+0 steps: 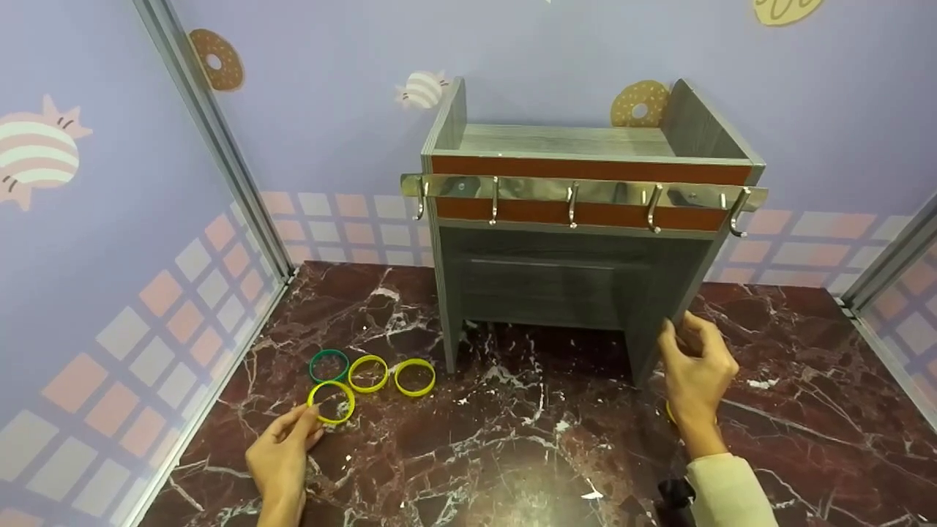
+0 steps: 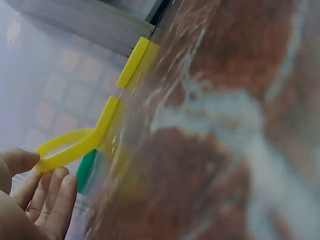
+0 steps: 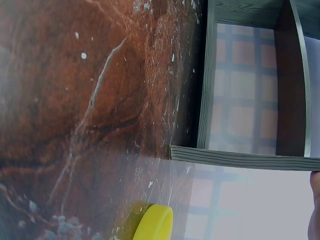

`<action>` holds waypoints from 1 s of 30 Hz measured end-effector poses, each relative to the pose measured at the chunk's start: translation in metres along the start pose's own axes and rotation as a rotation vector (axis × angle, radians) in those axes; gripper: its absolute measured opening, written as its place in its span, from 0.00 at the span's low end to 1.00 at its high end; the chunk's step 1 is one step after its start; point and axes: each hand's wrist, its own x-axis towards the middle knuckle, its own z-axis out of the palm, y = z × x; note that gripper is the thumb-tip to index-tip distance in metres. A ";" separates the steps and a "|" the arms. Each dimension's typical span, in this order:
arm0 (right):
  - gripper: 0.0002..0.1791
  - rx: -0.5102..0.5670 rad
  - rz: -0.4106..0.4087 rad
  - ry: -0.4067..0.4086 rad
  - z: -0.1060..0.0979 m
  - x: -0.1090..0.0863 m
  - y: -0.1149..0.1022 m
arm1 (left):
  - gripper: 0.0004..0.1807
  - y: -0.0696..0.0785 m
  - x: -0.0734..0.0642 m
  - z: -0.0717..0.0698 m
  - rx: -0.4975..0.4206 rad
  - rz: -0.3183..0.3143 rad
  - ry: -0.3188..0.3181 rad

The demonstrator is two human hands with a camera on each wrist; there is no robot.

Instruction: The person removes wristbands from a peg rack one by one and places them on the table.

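Observation:
My left hand pinches the near left edge of a yellow wristband between thumb and fingers, tilting it up from the table. Just beyond lie a green wristband and a yellow one, with another yellow wristband farther right. On the other side, my right hand grips the front edge of the right side panel of a grey wooden rack. A metal hook strip crosses the rack's front. Another yellow wristband lies beside the right hand, mostly hidden in the head view.
The rack stands upright on a dark red marbled table, close to the patterned back wall. Several curved hooks stick out from the strip, whose ends overhang the rack's sides. A metal-framed side wall borders the table on the left.

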 end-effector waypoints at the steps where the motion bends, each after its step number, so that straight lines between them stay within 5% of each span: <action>1: 0.07 0.002 0.002 0.000 0.000 0.000 0.000 | 0.19 -0.001 0.001 -0.002 0.004 -0.008 0.000; 16: 0.06 0.011 0.013 -0.002 0.003 -0.001 0.001 | 0.19 -0.002 0.014 -0.012 0.088 -0.043 0.049; 27: 0.07 0.016 0.046 -0.013 0.002 -0.003 0.002 | 0.18 -0.002 0.013 -0.014 0.215 -0.021 0.049; 30: 0.07 0.015 0.094 -0.028 0.000 -0.005 0.001 | 0.17 0.001 0.008 -0.011 0.302 0.032 0.054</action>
